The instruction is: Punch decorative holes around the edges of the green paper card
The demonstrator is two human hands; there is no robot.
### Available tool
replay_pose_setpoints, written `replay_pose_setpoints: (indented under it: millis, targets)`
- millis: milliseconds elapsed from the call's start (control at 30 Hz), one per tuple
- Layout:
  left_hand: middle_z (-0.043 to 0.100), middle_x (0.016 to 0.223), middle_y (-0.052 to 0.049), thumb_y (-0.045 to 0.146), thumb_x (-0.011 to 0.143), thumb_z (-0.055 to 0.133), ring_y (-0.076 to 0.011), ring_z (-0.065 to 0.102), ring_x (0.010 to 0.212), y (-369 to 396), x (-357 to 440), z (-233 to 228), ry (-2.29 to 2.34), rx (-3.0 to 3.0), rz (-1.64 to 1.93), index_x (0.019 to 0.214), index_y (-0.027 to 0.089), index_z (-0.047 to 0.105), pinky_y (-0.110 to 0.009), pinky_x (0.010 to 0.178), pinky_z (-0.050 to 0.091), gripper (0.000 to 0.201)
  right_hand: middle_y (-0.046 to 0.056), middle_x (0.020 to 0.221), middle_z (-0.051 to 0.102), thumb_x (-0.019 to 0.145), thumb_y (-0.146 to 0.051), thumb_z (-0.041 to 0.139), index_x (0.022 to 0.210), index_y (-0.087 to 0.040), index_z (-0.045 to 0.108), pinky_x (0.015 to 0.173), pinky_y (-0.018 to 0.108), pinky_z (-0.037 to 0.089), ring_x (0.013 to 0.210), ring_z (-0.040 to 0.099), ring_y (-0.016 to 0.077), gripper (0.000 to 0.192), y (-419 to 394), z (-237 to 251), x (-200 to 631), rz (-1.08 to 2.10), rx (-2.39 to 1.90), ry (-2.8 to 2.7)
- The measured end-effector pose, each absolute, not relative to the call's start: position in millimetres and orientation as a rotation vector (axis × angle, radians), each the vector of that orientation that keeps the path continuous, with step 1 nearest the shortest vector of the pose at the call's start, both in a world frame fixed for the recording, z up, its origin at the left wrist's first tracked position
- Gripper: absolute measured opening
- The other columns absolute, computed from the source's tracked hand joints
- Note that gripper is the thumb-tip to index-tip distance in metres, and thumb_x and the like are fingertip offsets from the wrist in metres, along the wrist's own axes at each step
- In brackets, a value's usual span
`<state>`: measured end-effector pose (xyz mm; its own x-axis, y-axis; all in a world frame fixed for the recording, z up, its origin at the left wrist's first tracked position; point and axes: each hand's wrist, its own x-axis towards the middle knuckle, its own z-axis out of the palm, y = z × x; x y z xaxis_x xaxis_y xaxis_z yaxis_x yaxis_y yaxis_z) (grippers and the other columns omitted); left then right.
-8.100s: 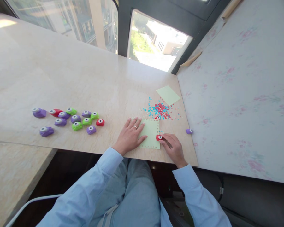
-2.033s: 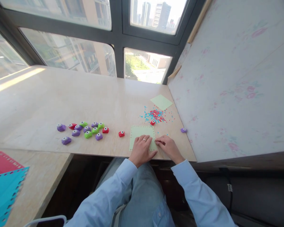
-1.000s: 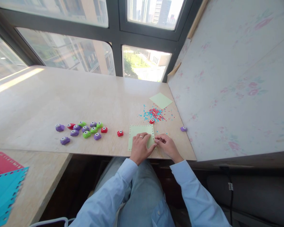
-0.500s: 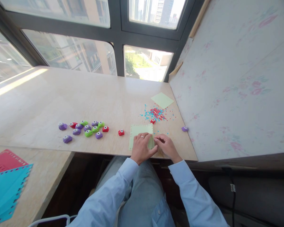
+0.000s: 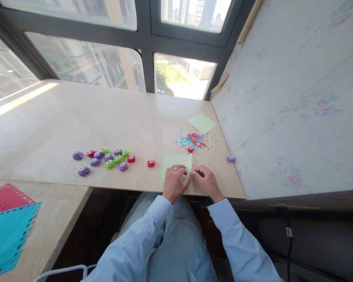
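Observation:
A light green sheet of paper [image 5: 175, 159] with small holes punched along its edges lies near the counter's front edge. My left hand [image 5: 176, 184] rests over its lower right part, fingers bent, thumb and forefinger close together at the sheet's right edge. Right beside it, my right hand [image 5: 206, 181] is closed in a pinch at that same edge. What sits between its fingertips is too small to make out. A red craft punch [image 5: 190, 149] stands just beyond the sheet, and another red punch [image 5: 151, 163] is to its left.
Red and blue paper bits [image 5: 195, 140] are scattered behind the sheet, near a second green sheet [image 5: 202, 123]. Several purple, green and red punches [image 5: 108, 158] stand to the left. One purple punch [image 5: 230, 159] is by the wall. Blue punched paper [image 5: 11, 239] lies at lower left.
My left thumb has drawn in toward the forefinger. My right hand stays pinched at the sheet's right edge, shifted only slightly. The punches have not moved on the counter.

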<state>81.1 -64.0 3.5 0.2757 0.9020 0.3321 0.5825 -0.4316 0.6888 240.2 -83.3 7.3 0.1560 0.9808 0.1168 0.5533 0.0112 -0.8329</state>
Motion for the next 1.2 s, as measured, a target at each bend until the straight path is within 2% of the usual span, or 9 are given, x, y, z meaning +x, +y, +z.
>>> replay_pose_setpoints:
  millis: [900, 1033, 1133, 1200]
  targets:
    - [0.071, 0.096, -0.004, 0.016, 0.084, 0.063, -0.0213, 0.062, 0.098, -62.6, 82.5, 0.4, 1.375, 2.088, 1.005, 0.077, 0.020, 0.060, -0.038, 0.088, 0.043, 0.008, 0.004, 0.079, 0.065, 0.082, -0.032, 0.059, 0.073, -0.020, 0.066, 0.069, 0.030, 0.045, 0.070, 0.056, 0.0164, 0.017, -84.5, 6.9, 240.1, 0.641, -1.653, -1.478]
    - [0.071, 0.094, -0.004, 0.017, 0.085, 0.062, -0.0211, 0.062, 0.097, -62.8, 82.2, 2.2, 1.368, 2.089, 0.995, 0.079, 0.021, 0.061, -0.038, 0.088, 0.043, 0.007, 0.004, 0.075, 0.065, 0.083, -0.037, 0.058, 0.072, -0.020, 0.063, 0.069, 0.031, 0.045, 0.071, 0.057, 0.0183, 0.021, -83.9, 6.1, 242.5, 0.537, -1.696, -1.358]
    - [0.071, 0.094, -0.004, 0.018, 0.086, 0.061, -0.0216, 0.062, 0.097, -63.0, 81.8, 3.8, 1.364, 2.084, 0.988, 0.079, 0.021, 0.061, -0.038, 0.089, 0.043, 0.008, 0.003, 0.064, 0.063, 0.088, -0.046, 0.053, 0.070, -0.021, 0.059, 0.066, 0.031, 0.046, 0.064, 0.059, 0.0182, 0.031, -80.6, 5.4, 244.7, 0.495, -1.764, -1.113]
    - [0.071, 0.094, -0.005, 0.018, 0.086, 0.060, -0.0218, 0.062, 0.097, -63.1, 81.6, 4.6, 1.361, 2.079, 0.985, 0.078, 0.021, 0.061, -0.038, 0.089, 0.043, 0.008, 0.003, 0.064, 0.064, 0.090, -0.052, 0.049, 0.073, -0.020, 0.059, 0.062, 0.029, 0.047, 0.059, 0.060, 0.0168, 0.037, -77.9, 4.7, 246.3, 0.519, -1.755, -0.984]
